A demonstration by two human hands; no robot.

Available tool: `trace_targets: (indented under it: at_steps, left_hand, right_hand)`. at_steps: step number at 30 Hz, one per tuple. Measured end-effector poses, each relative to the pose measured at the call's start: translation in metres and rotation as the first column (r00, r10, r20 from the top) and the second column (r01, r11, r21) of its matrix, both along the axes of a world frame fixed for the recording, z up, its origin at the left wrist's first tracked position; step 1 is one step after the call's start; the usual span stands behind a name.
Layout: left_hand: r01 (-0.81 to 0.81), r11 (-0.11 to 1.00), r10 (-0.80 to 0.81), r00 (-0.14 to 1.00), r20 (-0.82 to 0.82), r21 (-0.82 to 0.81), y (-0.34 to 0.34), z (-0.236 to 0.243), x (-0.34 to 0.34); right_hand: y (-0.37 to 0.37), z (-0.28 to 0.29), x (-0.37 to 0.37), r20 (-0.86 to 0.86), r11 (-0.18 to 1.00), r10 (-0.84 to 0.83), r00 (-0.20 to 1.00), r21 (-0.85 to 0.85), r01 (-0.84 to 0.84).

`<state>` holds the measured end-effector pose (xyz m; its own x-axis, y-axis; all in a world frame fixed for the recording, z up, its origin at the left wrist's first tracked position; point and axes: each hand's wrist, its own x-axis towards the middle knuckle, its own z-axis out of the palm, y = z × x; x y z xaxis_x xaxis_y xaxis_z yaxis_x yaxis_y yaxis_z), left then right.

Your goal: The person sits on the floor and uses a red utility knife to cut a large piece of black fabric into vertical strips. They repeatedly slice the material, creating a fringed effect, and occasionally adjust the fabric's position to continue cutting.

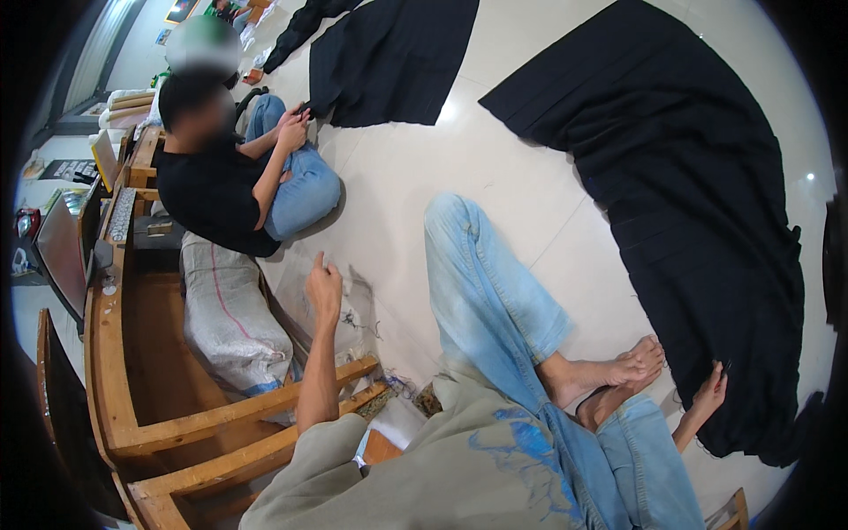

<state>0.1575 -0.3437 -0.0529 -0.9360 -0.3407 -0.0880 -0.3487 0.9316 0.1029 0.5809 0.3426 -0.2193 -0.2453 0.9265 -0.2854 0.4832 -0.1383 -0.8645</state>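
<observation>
A long black cloth (698,203) with faint pleat lines curves over the pale tiled floor on my right. At its near end, beside my bare feet (609,371), my right hand (709,389) pinches the edge of this cloth; a small dark bit shows at the fingertips. My left hand (324,290) is raised in the air away from the cloth, near the wooden frame. Its index finger points up and the other fingers are curled in. Whether anything fine is held there is too small to see.
A person in a black top (212,168) sits cross-legged at the left, hands on another black cloth (389,66). Close to my left arm are a wooden frame (247,413) and a pale woven sack (231,309). A laptop (66,252) stands further left.
</observation>
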Motion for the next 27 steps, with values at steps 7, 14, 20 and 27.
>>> trace_targets:
  at_steps: [7,14,20,27]
  left_hand:
    - [0.805,0.553,-0.628,0.572,-0.528,0.216,0.270,-0.011,-0.022]
    - [0.435,0.847,-0.379,0.897,-0.226,0.306,0.480,-0.129,0.020]
    - [0.266,0.869,-0.277,0.960,-0.034,0.417,0.521,-0.132,0.009]
    - [-0.166,-0.438,-0.207,0.975,0.080,0.884,0.498,-0.089,-0.052]
  right_hand:
    - [-0.013,0.019,0.060,0.370,0.873,-0.361,0.856,0.458,0.169]
    - [-0.042,-0.010,0.114,0.605,0.734,-0.678,0.419,0.526,0.429]
    - [-0.007,-0.076,0.166,0.408,0.817,-0.551,0.728,0.442,0.370]
    - [0.032,0.038,0.152,-0.500,0.476,-0.748,0.437,0.056,0.878]
